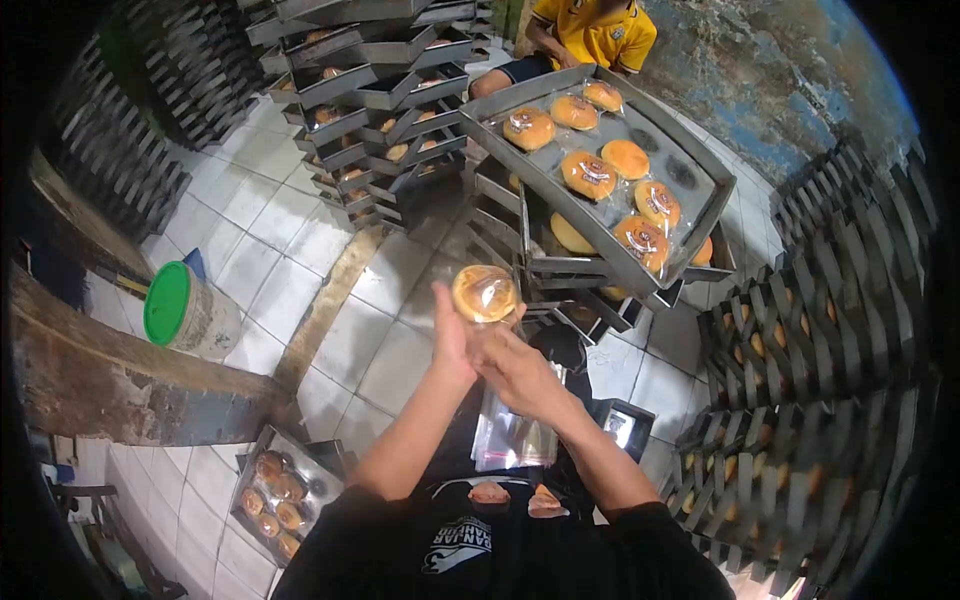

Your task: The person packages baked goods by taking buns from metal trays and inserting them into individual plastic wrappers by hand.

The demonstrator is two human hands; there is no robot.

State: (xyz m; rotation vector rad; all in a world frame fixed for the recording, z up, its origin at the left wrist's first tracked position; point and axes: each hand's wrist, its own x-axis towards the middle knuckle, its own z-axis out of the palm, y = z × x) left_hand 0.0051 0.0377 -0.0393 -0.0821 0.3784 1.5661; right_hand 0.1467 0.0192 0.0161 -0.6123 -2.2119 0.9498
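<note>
A round golden bun (484,293) in a clear plastic bag is between my hands, in front of my body. My left hand (452,332) cups its left and lower side, thumb pointing up along the edge. Below the bun, my right hand (518,368) has its fingers closed on the gathered lower end of the bag; its fingertips are partly hidden. A stack of flat clear plastic bags (513,437) lies on my lap under my wrists. Ahead to the right, a metal tray (683,138) carries several bagged buns (590,175) with printed labels.
The tray rests on stacked trays holding more buns. Tall stacks of metal trays (375,100) stand ahead and at the right (800,340). A white bucket with a green lid (168,303) and a low tray of buns (318,482) are at left. A person in a yellow shirt (600,35) sits beyond.
</note>
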